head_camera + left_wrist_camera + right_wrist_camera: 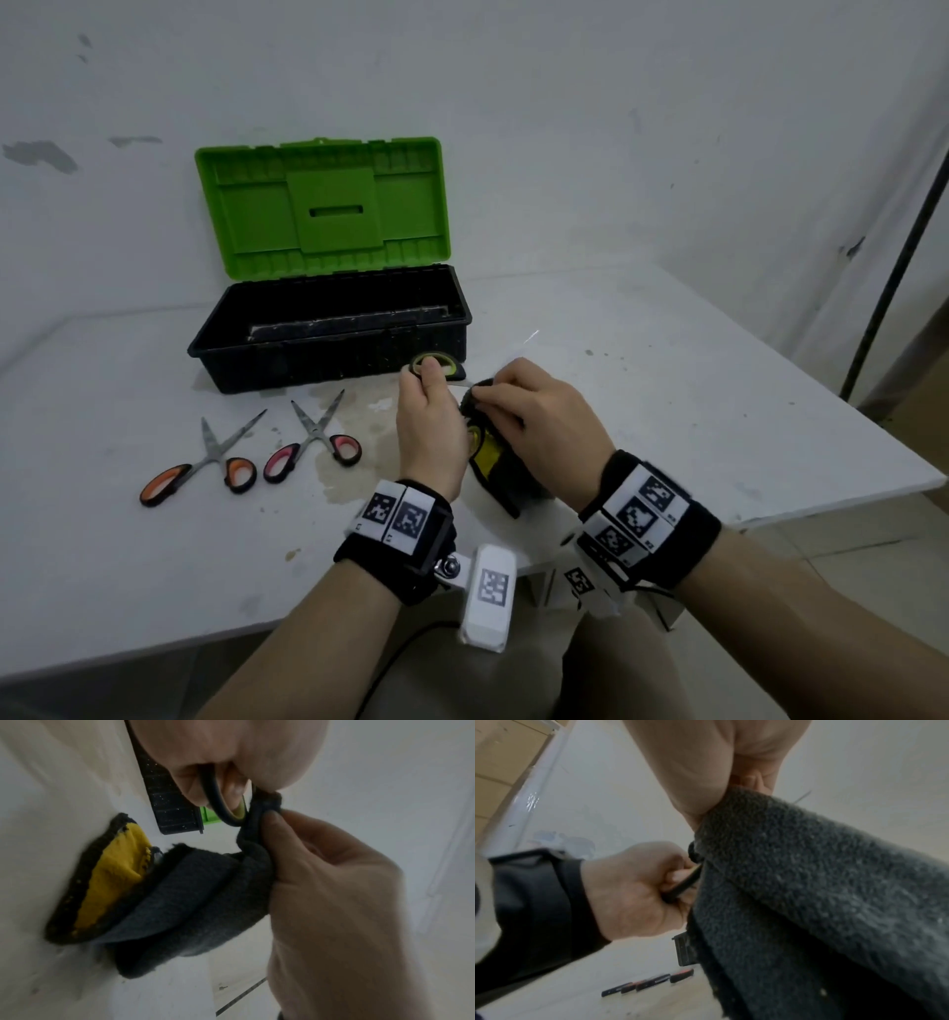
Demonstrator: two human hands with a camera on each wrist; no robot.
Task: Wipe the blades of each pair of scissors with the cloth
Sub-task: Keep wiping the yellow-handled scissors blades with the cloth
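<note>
My left hand (427, 390) grips the green-handled scissors (436, 362) by their rings, with a finger through one ring (227, 811). My right hand (485, 394) pinches a dark grey cloth with a yellow side (488, 455) around the blades just right of the left hand. Only a short strip of blade (458, 381) shows between the hands. The cloth (195, 902) hangs down to the table; its grey pile (808, 882) fills the right wrist view. Orange-handled scissors (205, 462) and pink-handled scissors (313, 442) lie half open on the table to the left.
An open toolbox with a green lid (323, 205) and black base (328, 334) stands behind the hands against the wall. The white table (693, 411) has stains near the middle, and its front edge runs below my wrists. A dark pole (893, 267) leans at the right.
</note>
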